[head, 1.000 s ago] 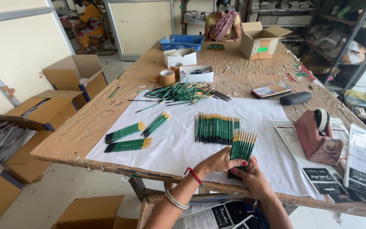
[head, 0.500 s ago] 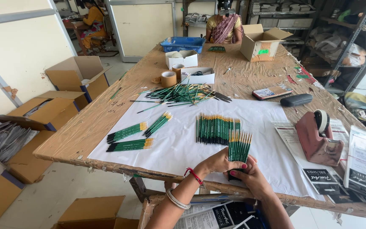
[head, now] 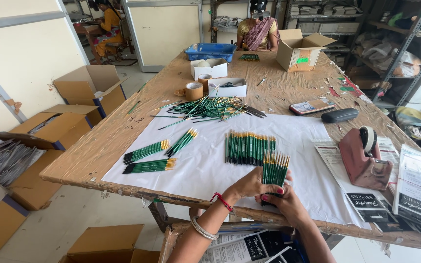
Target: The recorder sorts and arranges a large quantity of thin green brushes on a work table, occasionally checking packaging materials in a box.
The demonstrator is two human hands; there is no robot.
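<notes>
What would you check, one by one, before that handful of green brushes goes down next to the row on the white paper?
1. Both hands, left hand and right hand, on the held bundle: ok.
2. Bundle's tips level: cannot tell.
3. Bare white paper beside the laid row: ok.
4. Loose pile apart from the row: ok.
5. Tape dispenser away from the hands: ok.
</notes>
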